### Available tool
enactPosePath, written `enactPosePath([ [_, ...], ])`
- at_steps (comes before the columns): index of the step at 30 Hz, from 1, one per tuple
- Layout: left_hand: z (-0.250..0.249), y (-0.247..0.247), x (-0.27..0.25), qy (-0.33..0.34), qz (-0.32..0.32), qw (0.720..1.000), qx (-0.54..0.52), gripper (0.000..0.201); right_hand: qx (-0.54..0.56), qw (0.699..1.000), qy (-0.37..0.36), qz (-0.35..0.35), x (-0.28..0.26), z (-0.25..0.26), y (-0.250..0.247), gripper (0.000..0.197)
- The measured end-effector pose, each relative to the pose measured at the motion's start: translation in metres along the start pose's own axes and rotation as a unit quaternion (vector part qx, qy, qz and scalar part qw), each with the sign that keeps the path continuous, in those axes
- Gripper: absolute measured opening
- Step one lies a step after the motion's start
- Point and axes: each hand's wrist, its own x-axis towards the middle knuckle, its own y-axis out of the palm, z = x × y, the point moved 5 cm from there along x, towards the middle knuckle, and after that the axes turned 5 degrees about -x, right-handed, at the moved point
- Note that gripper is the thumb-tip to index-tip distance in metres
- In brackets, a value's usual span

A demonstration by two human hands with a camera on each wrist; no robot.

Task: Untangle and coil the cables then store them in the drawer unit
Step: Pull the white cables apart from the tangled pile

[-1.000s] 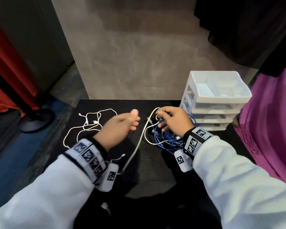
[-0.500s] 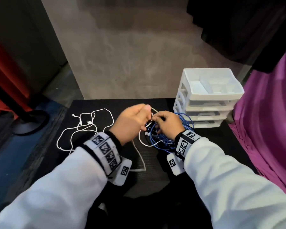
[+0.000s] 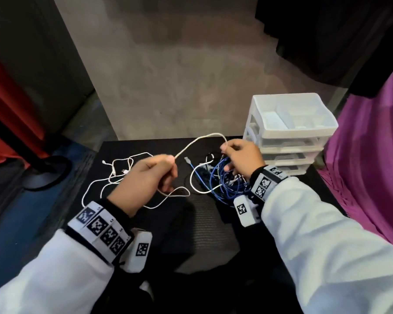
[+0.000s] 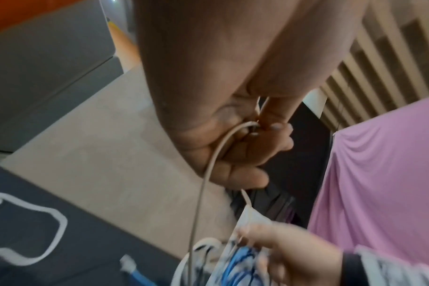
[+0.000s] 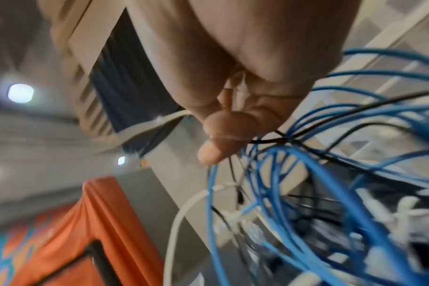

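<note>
1. The white cable (image 3: 200, 138) arches up between the two hands above the black tabletop (image 3: 200, 223), in front of the drawer unit (image 3: 288, 132).
2. The left hand (image 3: 145, 177) is raised over the middle of the tabletop, its fingers (image 4: 245, 174) curled into a fist clamped around the white cable, which leaves the fist at the thumb side and climbs toward the far right.
3. Below that fist, the same cable hangs out in a slack loop that lies on the tabletop and runs right toward the tangle.
4. The right hand (image 3: 241, 159) sits just near and left of the drawer unit, with its fingers (image 5: 220, 135) curled and pinching the other end of the white arch.
5. Under the right hand lies the blue cable (image 3: 222, 184), bunched in many loops and snarled with a thin black cable (image 5: 331, 108) and white strands.
6. One plug end of the blue cable pokes out to the left of the bundle on the tabletop.
7. A second thin white cable (image 3: 114, 175) lies loose on the left part of the tabletop, apart from both hands.
8. The drawer unit stands at the far right corner of the tabletop, white, with clear drawers pushed in and a divided tray on top.
9. A purple cloth (image 3: 372, 166) hangs to the right, and a red cloth (image 3: 0, 123) to the far left.
</note>
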Motion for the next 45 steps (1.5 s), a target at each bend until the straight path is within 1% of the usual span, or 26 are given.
enactPosePath([
  [1, 0.011, 0.001, 0.0, -0.029, -0.005, 1.0, 0.006, 0.04, 0.033, 0.999, -0.002, -0.004, 0.001, 0.008, -0.006, 0.013],
  [3, 0.029, 0.005, 0.002, -0.075, -0.012, 0.997, 0.009, 0.04, 0.087, 0.996, -0.031, -0.014, 0.005, 0.028, -0.017, 0.01],
  [6, 0.044, 0.015, 0.005, -0.102, -0.015, 0.995, 0.015, 0.038, 0.123, 0.988, -0.089, -0.043, 0.012, 0.061, -0.034, 0.008],
  [9, 0.044, 0.025, 0.011, -0.088, -0.019, 0.996, 0.002, 0.033, 0.135, 0.979, -0.136, -0.073, 0.018, 0.079, -0.045, 0.009],
  [13, 0.044, 0.037, 0.013, -0.071, -0.007, 0.997, 0.01, 0.033, 0.084, 0.983, -0.156, -0.055, 0.014, 0.097, -0.05, 0.014],
  [15, 0.043, 0.04, 0.016, -0.057, 0.001, 0.998, 0.023, 0.032, 0.105, 0.97, -0.206, -0.078, 0.008, 0.112, -0.059, 0.009],
  [16, 0.044, 0.04, 0.018, -0.055, -0.001, 0.998, 0.023, 0.031, 0.097, 0.965, -0.229, -0.077, 0.005, 0.119, -0.059, 0.01],
  [17, 0.046, 0.04, 0.02, -0.058, -0.006, 0.998, 0.017, 0.031, 0.065, 0.965, -0.246, -0.066, 0.004, 0.123, -0.058, 0.011],
  [19, 0.047, 0.041, 0.021, -0.053, -0.016, 0.998, 0.016, 0.031, -0.015, 0.966, -0.254, -0.047, 0.0, 0.127, -0.059, 0.011],
  [20, 0.047, 0.041, 0.02, -0.044, -0.018, 0.999, 0.023, 0.03, -0.027, 0.963, -0.26, -0.058, -0.001, 0.129, -0.064, 0.011],
  [22, 0.048, 0.039, 0.02, -0.028, -0.02, 0.998, 0.053, 0.028, -0.001, 0.948, -0.302, -0.101, -0.007, 0.135, -0.077, 0.012],
  [23, 0.052, 0.037, 0.019, -0.029, -0.024, 0.997, 0.07, 0.026, 0.003, 0.941, -0.32, -0.11, -0.009, 0.138, -0.079, 0.013],
  [24, 0.056, 0.036, 0.018, -0.039, -0.032, 0.996, 0.075, 0.024, -0.02, 0.94, -0.327, -0.097, -0.01, 0.14, -0.077, 0.013],
  [26, 0.063, 0.034, 0.016, -0.063, -0.044, 0.995, 0.071, 0.023, -0.095, 0.947, -0.304, -0.039, -0.01, 0.132, -0.065, 0.013],
  [27, 0.066, 0.032, 0.017, -0.067, -0.044, 0.994, 0.069, 0.024, -0.104, 0.95, -0.292, -0.033, -0.009, 0.127, -0.064, 0.013],
  [29, 0.066, 0.03, 0.021, -0.06, -0.042, 0.995, 0.072, 0.028, -0.045, 0.951, -0.297, -0.076, -0.011, 0.122, -0.07, 0.014],
  [30, 0.065, 0.03, 0.021, -0.057, -0.04, 0.995, 0.07, 0.029, -0.021, 0.951, -0.296, -0.086, -0.012, 0.121, -0.07, 0.015],
  [31, 0.066, 0.03, 0.022, -0.058, -0.038, 0.995, 0.065, 0.028, -0.033, 0.955, -0.284, -0.074, -0.013, 0.117, -0.066, 0.017],
  [33, 0.065, 0.032, 0.022, -0.052, -0.039, 0.997, 0.046, 0.028, -0.127, 0.961, -0.245, -0.029, -0.013, 0.103, -0.052, 0.024],
  [34, 0.065, 0.033, 0.021, -0.049, -0.042, 0.997, 0.041, 0.027, -0.15, 0.958, -0.242, -0.032, -0.015, 0.099, -0.051, 0.025],
  [35, 0.065, 0.034, 0.021, -0.048, -0.047, 0.997, 0.038, 0.027, -0.138, 0.954, -0.259, -0.062, -0.018, 0.099, -0.055, 0.024],
  [37, 0.071, 0.033, 0.02, -0.055, -0.059, 0.996, 0.043, 0.025, -0.069, 0.937, -0.312, -0.139, -0.027, 0.108, -0.067, 0.02],
  [38, 0.076, 0.032, 0.02, -0.061, -0.063, 0.995, 0.052, 0.024, -0.055, 0.93, -0.33, -0.151, -0.031, 0.114, -0.069, 0.019],
  [41, 0.087, 0.027, 0.014, -0.085, -0.091, 0.989, 0.08, 0.023, -0.102, 0.93, -0.334, -0.116, -0.038, 0.121, -0.061, 0.018],
  [44, 0.087, 0.025, 0.014, -0.078, -0.106, 0.99, 0.056, 0.024, -0.068, 0.913, -0.38, -0.133, -0.043, 0.129, -0.064, 0.017],
  [45, 0.088, 0.024, 0.015, -0.075, -0.113, 0.99, 0.045, 0.025, -0.083, 0.917, -0.374, -0.115, -0.039, 0.129, -0.06, 0.017],
])
